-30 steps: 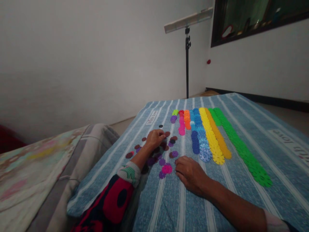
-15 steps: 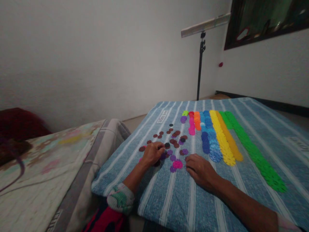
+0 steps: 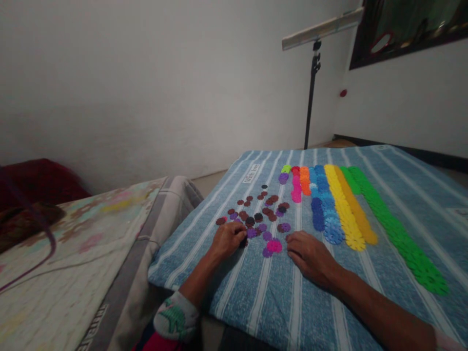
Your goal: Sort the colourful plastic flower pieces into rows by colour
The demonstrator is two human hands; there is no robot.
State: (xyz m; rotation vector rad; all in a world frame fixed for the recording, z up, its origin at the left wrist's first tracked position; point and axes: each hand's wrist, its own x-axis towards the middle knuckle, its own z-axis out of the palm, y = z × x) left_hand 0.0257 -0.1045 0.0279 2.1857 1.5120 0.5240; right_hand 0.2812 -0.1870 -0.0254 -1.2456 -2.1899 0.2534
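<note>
Loose flower-edged discs lie scattered on a striped blue cloth (image 3: 270, 292): brown discs (image 3: 243, 215), black discs (image 3: 258, 217), purple discs (image 3: 267, 236) and bright pink discs (image 3: 274, 245). At the near left side of this scatter, my left hand (image 3: 227, 241) has its fingers closed in a pinch; what is in them, if anything, is hidden. My right hand (image 3: 310, 256) rests on the cloth right of the pink discs, fingers curled together, their tips mostly hidden. Overlapping rows sorted by colour lie beyond it, including a long green row (image 3: 405, 243), a yellow row (image 3: 343, 209) and a blue row (image 3: 332, 226).
Short pink (image 3: 296, 185) and orange (image 3: 304, 181) rows sit at the far side. To the left is a bed-like surface with a floral cover (image 3: 95, 248). Behind the cloth stands a black pole (image 3: 310, 102) carrying a long bar, near the white wall (image 3: 183, 87).
My left hand has drawn back slightly toward me, uncovering black and purple discs beside it. My right hand stays about where it was on the cloth. The whole view has shifted a little.
</note>
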